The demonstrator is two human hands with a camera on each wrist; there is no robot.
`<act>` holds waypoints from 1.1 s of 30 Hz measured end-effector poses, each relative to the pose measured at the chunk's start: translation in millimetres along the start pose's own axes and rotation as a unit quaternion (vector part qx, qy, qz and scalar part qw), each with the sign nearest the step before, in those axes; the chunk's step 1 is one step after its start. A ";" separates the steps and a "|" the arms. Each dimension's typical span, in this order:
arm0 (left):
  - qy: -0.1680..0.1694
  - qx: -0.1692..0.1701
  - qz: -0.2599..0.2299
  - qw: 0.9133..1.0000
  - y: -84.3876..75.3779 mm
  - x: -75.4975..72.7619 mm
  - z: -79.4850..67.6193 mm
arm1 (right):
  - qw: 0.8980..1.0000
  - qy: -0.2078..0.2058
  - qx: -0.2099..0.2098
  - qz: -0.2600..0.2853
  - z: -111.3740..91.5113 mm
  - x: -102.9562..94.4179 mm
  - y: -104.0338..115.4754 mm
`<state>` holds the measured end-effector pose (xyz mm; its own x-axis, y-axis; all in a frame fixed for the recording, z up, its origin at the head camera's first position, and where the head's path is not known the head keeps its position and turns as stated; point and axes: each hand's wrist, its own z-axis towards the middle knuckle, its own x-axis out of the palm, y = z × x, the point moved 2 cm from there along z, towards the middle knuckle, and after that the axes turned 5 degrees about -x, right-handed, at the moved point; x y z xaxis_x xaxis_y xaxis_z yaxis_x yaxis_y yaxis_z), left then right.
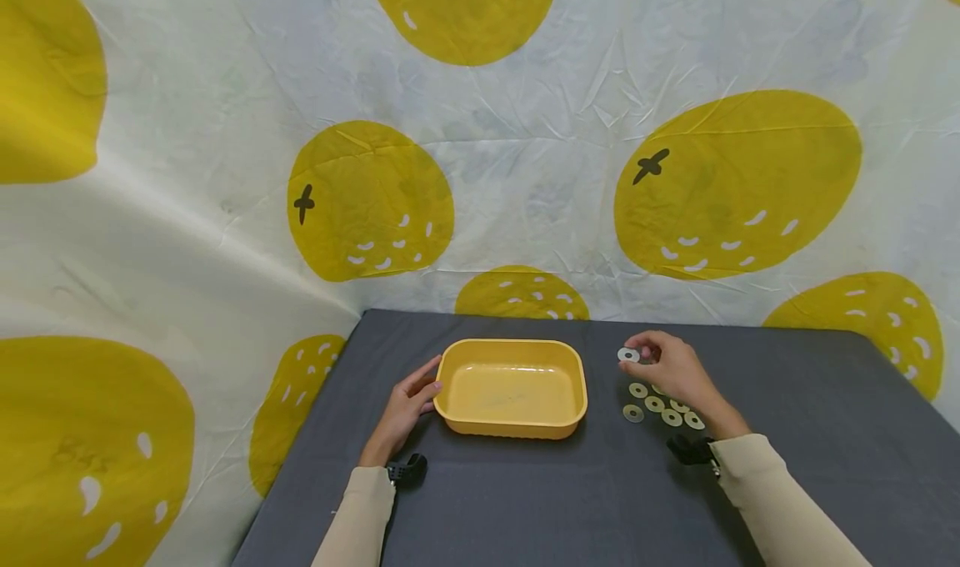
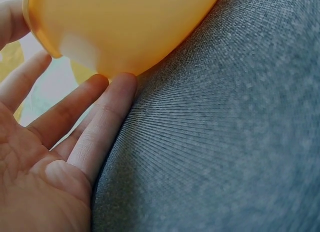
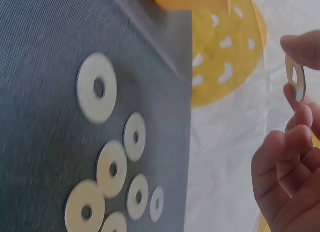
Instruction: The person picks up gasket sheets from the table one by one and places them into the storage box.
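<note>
Between thumb and index finger, my right hand (image 1: 670, 373) pinches a flat metal washer (image 1: 628, 355), raised above the others at the right of the table. The right wrist view shows this washer (image 3: 296, 77) nearly edge-on, its hole visible, while the other fingers curl inward. My left hand (image 1: 402, 406) touches the left side of a yellow rectangular basin (image 1: 510, 426). In the left wrist view, fairly straight fingers (image 2: 95, 127) meet the basin's outer wall (image 2: 125, 31), with one digit at the rim. The basin's visible floor holds nothing.
Several loose washers (image 1: 655, 404) lie flat in a cluster below my right hand, which partly hides them in the head view. A dark grey cloth covers the table (image 1: 510, 500). Behind it hangs a white curtain (image 1: 540, 200) printed with yellow fruit.
</note>
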<state>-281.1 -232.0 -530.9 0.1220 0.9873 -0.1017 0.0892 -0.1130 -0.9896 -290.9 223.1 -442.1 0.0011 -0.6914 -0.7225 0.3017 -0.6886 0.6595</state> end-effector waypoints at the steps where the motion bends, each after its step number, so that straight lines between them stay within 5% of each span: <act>1: -0.001 0.000 0.002 1.000 0.3 -0.1 0.0 | 1.000 0.000 0.003 0.001 1.1 1.4 1.6; 33: 0.000 0.011 0.010 1.000 -1.3 -0.5 0.4 | 0.999 0.032 0.003 0.044 37.8 51.8 66.2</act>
<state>-281.6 -232.3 -529.7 0.1229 0.9850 -0.1210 0.0656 -0.1298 -0.9894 -306.8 133.4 -428.0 0.0887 -0.7336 -0.6738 0.2912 -0.6278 0.7219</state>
